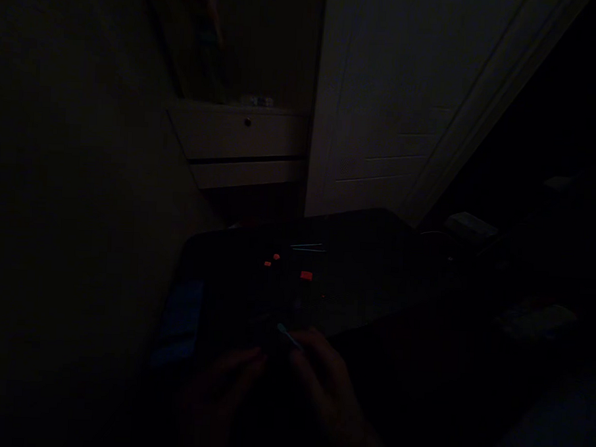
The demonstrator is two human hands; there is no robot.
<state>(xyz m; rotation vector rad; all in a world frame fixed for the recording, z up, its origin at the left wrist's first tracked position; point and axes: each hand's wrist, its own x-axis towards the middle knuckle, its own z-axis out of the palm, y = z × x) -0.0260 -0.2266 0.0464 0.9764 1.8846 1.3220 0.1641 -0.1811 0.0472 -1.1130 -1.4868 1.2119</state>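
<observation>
The room is very dark. My left hand (227,378) and my right hand (321,376) are close together at the near edge of a dark flat surface (375,266). Between their fingertips a thin pale stick-like thing (289,337) shows; my right hand's fingers seem pinched on it, while the left hand's fingers curl beside it. Farther out on the surface lie small red pieces (306,275), two of them smaller (271,260), and a thin pale line-shaped thing (307,247). What these things are I cannot make out.
A pale door (397,102) stands behind the surface. A light drawer unit (242,139) with a small knob is at the back left. A bluish object (180,320) lies at the surface's left. Dim shapes (470,224) sit to the right.
</observation>
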